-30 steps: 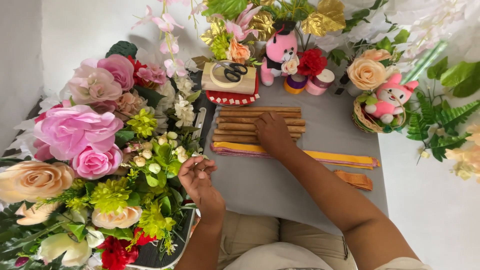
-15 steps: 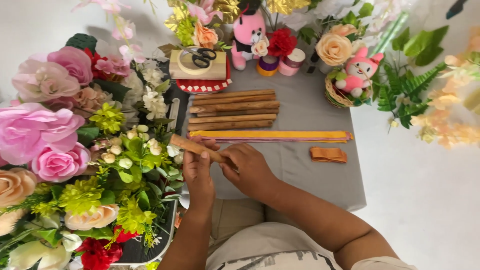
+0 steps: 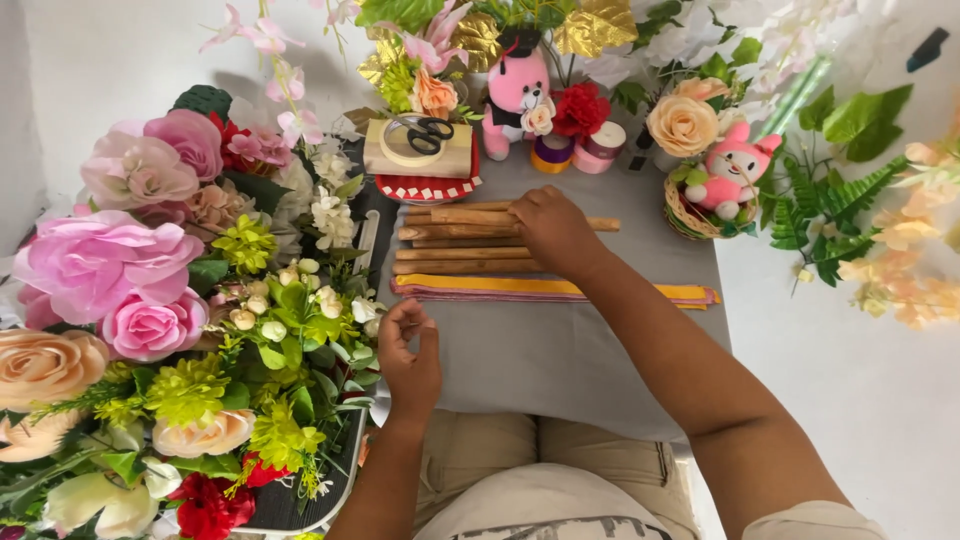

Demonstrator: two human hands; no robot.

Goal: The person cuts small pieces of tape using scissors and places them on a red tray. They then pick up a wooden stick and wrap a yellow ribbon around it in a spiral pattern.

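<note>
My right hand (image 3: 552, 230) lies palm down on a row of brown wooden sticks (image 3: 455, 266) at the far side of the grey table (image 3: 560, 360). Its fingers curl over one stick (image 3: 603, 224) that pokes out to the right of the hand. My left hand (image 3: 410, 352) hovers near the table's left edge with its fingers loosely curled and nothing in them. A flat bundle of long yellow and pink strips (image 3: 500, 288) runs across the table just in front of the sticks, between the two hands.
Artificial flowers (image 3: 130, 260) crowd the whole left side. Behind the sticks are a wooden block with scissors and a tape ring (image 3: 420, 140), a pink plush toy (image 3: 520, 90), ribbon rolls (image 3: 552, 152) and a small basket holding another plush (image 3: 720, 180). Green fern leaves (image 3: 830, 200) stand at the right.
Half a second ago both hands held one stick near the table's front left. My right hand has since carried it to the row of sticks; my left hand let go and stayed behind.
</note>
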